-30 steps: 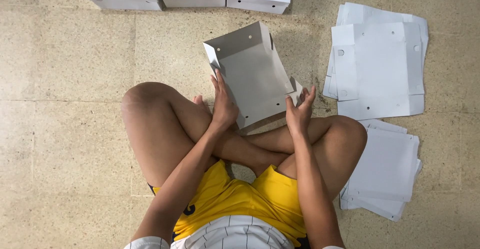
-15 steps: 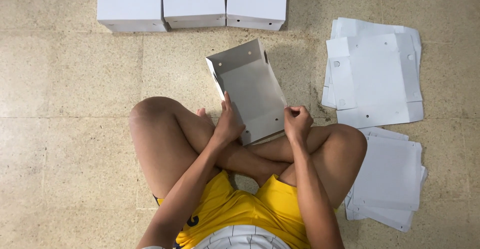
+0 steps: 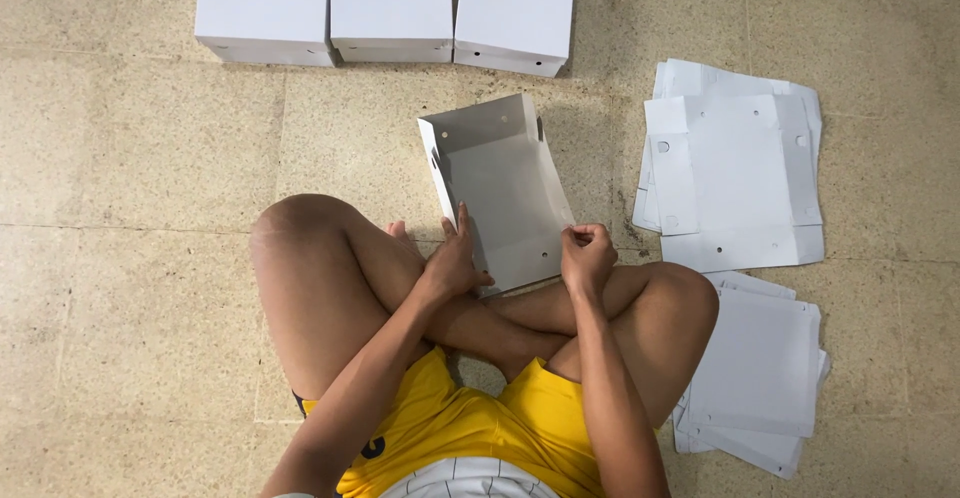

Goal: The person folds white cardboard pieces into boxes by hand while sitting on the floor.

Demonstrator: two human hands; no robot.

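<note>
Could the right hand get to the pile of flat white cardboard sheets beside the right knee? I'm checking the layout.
Probably yes: the pile of flat white cardboard sheets lies uncovered beside that knee, though the right hand grips the half-folded box.

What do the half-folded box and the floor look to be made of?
Half-folded box: probably thin white cardboard, matte; it holds sharp creases and has punched holes. Floor: likely speckled stone or terrazzo tile, dull beige, with visible grout lines.
</note>
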